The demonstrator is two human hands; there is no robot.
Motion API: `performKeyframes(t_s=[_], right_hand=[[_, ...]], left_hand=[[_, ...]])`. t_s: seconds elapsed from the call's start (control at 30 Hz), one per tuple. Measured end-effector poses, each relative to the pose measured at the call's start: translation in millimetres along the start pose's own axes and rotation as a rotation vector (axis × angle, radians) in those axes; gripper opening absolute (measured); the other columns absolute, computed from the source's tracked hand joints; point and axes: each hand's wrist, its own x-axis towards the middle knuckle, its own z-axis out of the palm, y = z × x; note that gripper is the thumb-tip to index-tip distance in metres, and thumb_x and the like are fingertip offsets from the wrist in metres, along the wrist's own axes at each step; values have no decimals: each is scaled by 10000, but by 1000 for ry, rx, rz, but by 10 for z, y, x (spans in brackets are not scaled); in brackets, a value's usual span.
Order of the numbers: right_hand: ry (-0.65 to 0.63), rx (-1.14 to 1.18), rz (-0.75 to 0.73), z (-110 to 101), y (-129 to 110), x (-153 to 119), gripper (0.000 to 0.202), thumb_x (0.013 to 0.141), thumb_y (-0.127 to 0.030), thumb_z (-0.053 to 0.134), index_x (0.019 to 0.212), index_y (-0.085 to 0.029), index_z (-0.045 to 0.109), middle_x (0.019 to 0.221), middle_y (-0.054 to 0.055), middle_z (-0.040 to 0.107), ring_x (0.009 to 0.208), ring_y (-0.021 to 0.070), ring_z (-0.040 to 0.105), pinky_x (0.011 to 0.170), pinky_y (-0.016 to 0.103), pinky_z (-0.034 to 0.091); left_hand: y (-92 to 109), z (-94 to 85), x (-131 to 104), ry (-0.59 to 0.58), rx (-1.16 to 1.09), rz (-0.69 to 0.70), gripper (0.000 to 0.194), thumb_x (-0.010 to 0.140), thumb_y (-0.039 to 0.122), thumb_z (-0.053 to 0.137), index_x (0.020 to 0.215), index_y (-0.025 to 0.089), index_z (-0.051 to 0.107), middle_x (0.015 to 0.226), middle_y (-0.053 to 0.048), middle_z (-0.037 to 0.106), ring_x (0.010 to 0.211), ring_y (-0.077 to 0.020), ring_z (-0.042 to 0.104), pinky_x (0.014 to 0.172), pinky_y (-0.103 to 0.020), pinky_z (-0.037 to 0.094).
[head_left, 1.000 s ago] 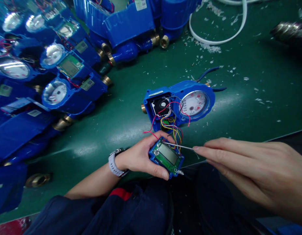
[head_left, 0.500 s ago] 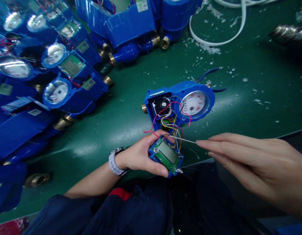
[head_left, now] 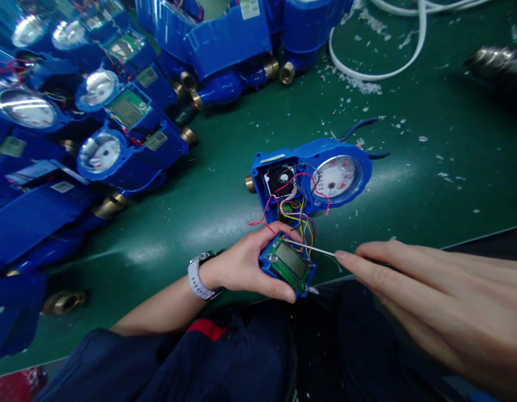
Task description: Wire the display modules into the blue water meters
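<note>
My left hand (head_left: 252, 265), with a watch at the wrist, grips a small blue-cased circuit board module (head_left: 290, 262) with a grey display and a coiled spring at its lower right corner. My right hand (head_left: 430, 296) holds a thin metal rod (head_left: 315, 248) in its fingers; the rod's tip is at the module's upper edge. Red, yellow, black and white wires (head_left: 302, 215) run from the module to an open blue meter (head_left: 300, 153) lying on the green table just beyond. The meter has a round dial (head_left: 337, 177) on its right side.
Many blue meters (head_left: 133, 162) with brass fittings crowd the left and back of the table (head_left: 200, 184). A loose brass fitting (head_left: 65, 302) lies at the lower left. A white cable (head_left: 379, 75), pale scraps and a dark metal-tipped tool (head_left: 495, 60) are at the back right.
The rod's tip has shifted slightly left and down along the module's upper edge, and my right hand has tilted. The whole view has moved a little.
</note>
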Motion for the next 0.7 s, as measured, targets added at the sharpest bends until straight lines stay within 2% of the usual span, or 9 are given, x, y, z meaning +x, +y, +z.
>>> performKeyframes(t_s=[0.1, 0.2, 0.3, 0.4, 0.57, 0.7], right_hand=[[-62, -93, -23, -37, -16, -56, 542, 848, -133, 452, 1364, -286, 515, 1210, 62, 646, 917, 265, 668, 666, 364, 482], [-128, -235, -63, -78, -27, -70, 616, 832, -112, 401, 1421, -290, 424, 1247, 68, 626, 952, 284, 649, 711, 426, 476], [-155, -281, -83, -112, -50, -45, 627, 824, -111, 385, 1432, -264, 381, 1261, 82, 613, 989, 303, 627, 750, 459, 473], [-142, -266, -99, -128, -84, -8, 590, 829, -117, 388, 1407, -236, 406, 1273, 93, 604, 1006, 315, 615, 776, 462, 459], [-46, -188, -100, -108, -82, 46, 509, 854, -110, 360, 1322, -246, 505, 1243, 66, 627, 1009, 301, 628, 801, 431, 460], [-24, -133, -103, -69, 20, 133, 412, 883, -137, 390, 1215, -259, 600, 1125, 40, 677, 900, 249, 666, 676, 343, 488]], left_hand=[[2, 3, -5, 30, 85, 22, 622, 572, 315, 875, 1071, 179, 529, 985, -36, 618, 894, -189, 612, 863, -328, 479], [6, 4, -11, 35, 143, 30, 610, 580, 339, 868, 1061, 171, 532, 977, -45, 628, 899, -199, 610, 866, -344, 480], [9, 4, -13, 40, 184, 44, 602, 589, 348, 862, 1063, 168, 537, 977, -48, 631, 901, -200, 609, 866, -347, 484], [11, 6, -16, 35, 193, 44, 607, 599, 346, 860, 1081, 168, 536, 983, -47, 631, 874, -191, 610, 831, -330, 496], [24, 11, -25, 37, 210, 33, 591, 609, 332, 859, 1074, 166, 536, 981, -46, 628, 853, -179, 610, 787, -302, 500], [50, 20, -28, 30, 155, 12, 578, 613, 339, 854, 1061, 162, 535, 943, -37, 631, 815, -165, 612, 761, -290, 501]])
